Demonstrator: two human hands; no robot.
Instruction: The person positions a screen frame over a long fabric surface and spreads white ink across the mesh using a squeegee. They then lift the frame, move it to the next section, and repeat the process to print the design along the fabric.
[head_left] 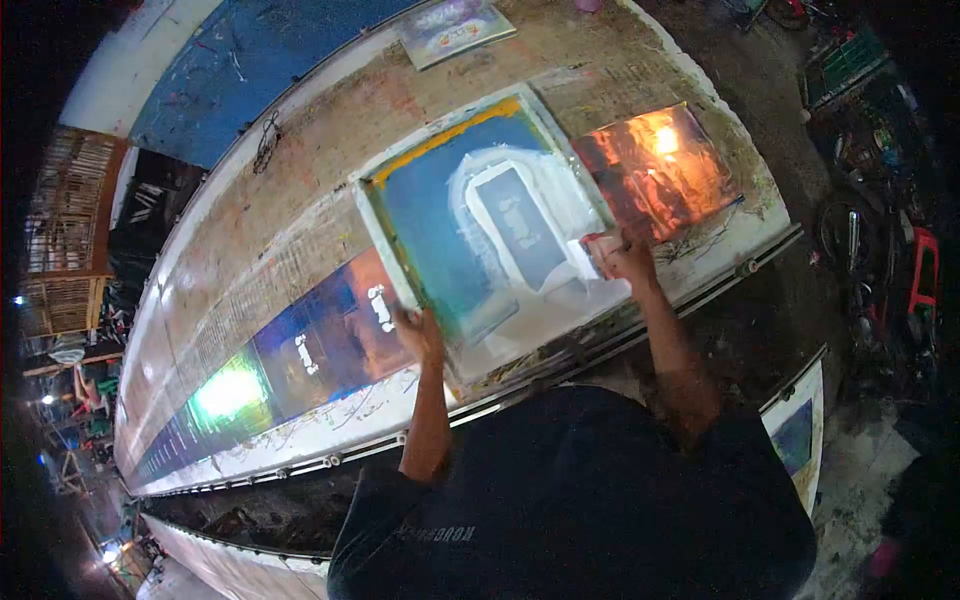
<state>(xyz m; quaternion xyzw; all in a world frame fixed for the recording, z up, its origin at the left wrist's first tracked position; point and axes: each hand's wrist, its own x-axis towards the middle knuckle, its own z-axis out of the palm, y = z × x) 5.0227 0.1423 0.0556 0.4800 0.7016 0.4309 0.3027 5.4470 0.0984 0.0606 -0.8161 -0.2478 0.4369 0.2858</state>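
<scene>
A framed screen (pixel 400 265) with a blue-green mesh lies tilted across the long table. White material surrounds a grey rectangle (pixel 522 225) bearing a small pale design on the mesh. My left hand (pixel 417 330) is at the frame's left side, near its lower corner; its fingers are too blurred to tell how they close. In my right hand (pixel 622 257) is a squeegee (pixel 588 258), held at the right part of the screen. Shiny sheets (pixel 325 325) with white printed marks lie left of the frame. Another shiny copper-coloured sheet (pixel 665 165) lies to its right.
The long table (pixel 300 215) has a rail (pixel 330 461) along its near edge. A picture panel (pixel 455 30) lies at the far side, and a dark cord (pixel 266 143) at the upper left. A red plastic stool (pixel 922 270) stands at the far right.
</scene>
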